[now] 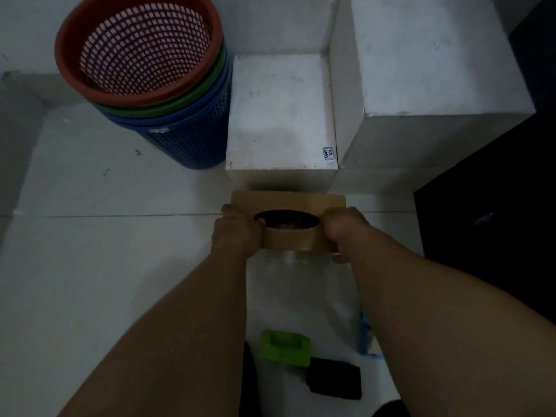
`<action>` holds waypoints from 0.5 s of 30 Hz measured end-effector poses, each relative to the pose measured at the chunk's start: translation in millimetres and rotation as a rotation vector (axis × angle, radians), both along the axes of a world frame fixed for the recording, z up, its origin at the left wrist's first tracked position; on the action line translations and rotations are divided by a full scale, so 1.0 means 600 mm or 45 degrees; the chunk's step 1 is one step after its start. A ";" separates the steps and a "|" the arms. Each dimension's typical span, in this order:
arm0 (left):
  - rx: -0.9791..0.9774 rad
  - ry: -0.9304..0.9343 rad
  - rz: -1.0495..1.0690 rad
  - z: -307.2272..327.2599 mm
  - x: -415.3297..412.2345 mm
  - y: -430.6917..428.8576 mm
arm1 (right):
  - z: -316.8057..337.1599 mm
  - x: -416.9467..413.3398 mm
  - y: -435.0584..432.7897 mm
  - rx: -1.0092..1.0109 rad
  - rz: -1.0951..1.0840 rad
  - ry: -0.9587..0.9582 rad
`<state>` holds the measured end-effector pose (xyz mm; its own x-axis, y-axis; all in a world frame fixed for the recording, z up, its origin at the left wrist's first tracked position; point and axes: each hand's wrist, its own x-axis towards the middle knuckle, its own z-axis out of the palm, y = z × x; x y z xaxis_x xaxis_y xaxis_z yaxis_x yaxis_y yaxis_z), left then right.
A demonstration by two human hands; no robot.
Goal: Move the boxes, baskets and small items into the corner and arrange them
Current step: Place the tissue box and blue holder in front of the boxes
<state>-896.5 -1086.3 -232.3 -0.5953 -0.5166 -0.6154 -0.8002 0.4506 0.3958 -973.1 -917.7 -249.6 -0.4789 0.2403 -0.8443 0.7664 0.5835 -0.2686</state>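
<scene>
Forearms fill lower frame; left hand (237,233) and right hand (343,231) clamp tan box (288,202) by its ends, centre frame, just short of white box (281,115). Risk: end-only grip slips, or push nudges basket stack (186,136), upper left.

White floor (105,266), stacked baskets (186,139), white box (279,115); green item (285,347), black item (334,382)

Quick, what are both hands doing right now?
Left hand: curled round the left end of the brown box.
Right hand: curled round its right end.
</scene>
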 end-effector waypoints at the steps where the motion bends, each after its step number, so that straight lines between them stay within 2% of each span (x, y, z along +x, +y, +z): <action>1: 0.007 0.023 -0.012 0.002 -0.005 -0.001 | -0.005 -0.004 0.003 -0.002 0.023 0.020; 4: 0.058 0.036 -0.038 0.004 -0.013 -0.001 | -0.006 -0.007 0.013 0.002 0.058 0.070; 9: 0.179 0.026 -0.125 0.013 -0.018 0.021 | 0.013 -0.019 0.053 -0.043 -0.195 0.103; 15: 0.235 0.085 -0.283 0.010 -0.041 0.100 | 0.018 -0.045 0.150 -0.056 -0.317 0.172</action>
<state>-921.1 -1026.4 -226.2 -0.7235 -0.2520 -0.6426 -0.6596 0.5270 0.5360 -1000.4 -827.5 -238.9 -0.5184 0.3294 -0.7892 0.8403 0.3677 -0.3985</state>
